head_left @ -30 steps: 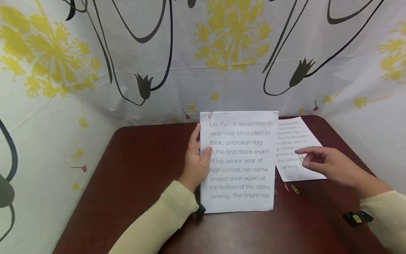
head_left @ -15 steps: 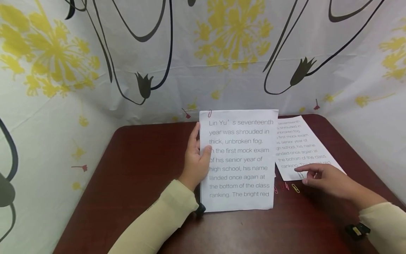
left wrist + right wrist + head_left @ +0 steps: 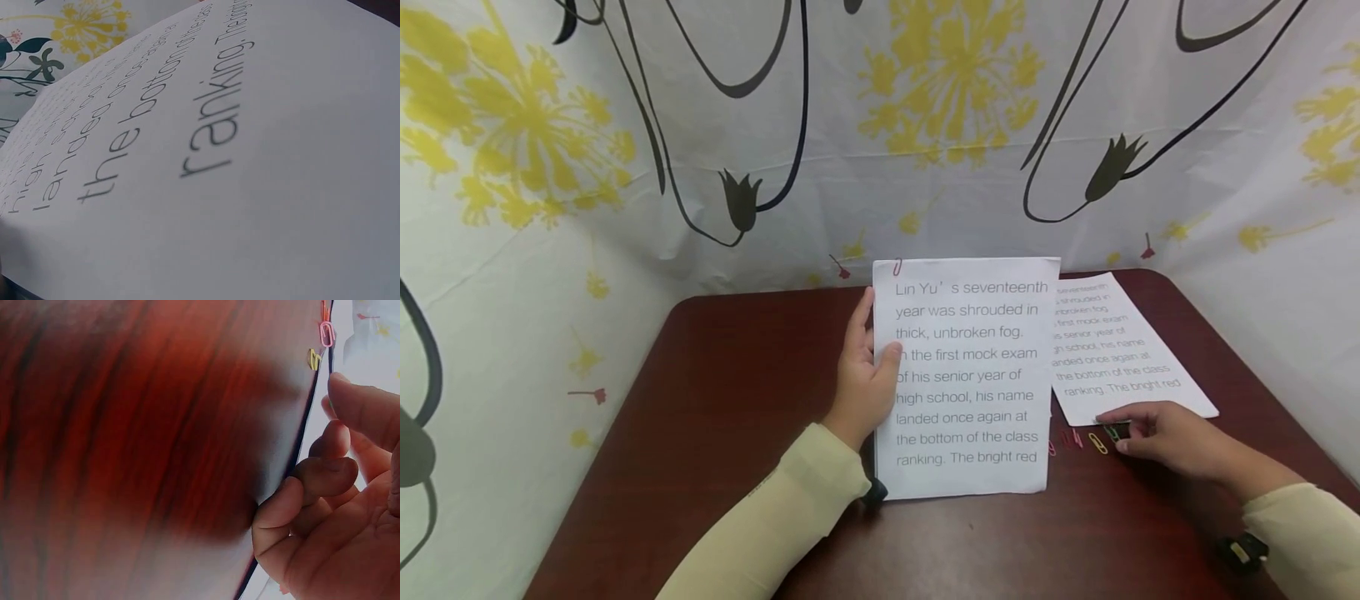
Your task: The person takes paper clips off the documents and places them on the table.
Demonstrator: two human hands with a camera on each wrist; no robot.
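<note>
Head view: two sets of printed paper on the dark red table (image 3: 737,400). The clipped stack (image 3: 966,379), at frame centre, carries one red paper clip (image 3: 897,267) at its upper left corner. The loose sheet (image 3: 1120,350) lies right of it, angled. Small clips lie just below the loose sheet, lower right of centre: two or three red clips (image 3: 1071,440), one yellow clip (image 3: 1098,444), one green clip (image 3: 1117,432). The left hand (image 3: 865,375) grips the stack's left edge, thumb on the printed face, fingers behind. The right hand (image 3: 1172,437) lies low on the table, fingertips at the green clip; whether they pinch it cannot be told.

Left wrist view: the clipped stack (image 3: 250,156) fills the frame, print running diagonally; no hand visible.

Right wrist view: table (image 3: 125,437) blurred at left. One pink clip (image 3: 326,334) and one yellow clip (image 3: 314,359) at upper right. Right hand (image 3: 337,512) at lower right, fingers curled inward, palm showing.
</note>
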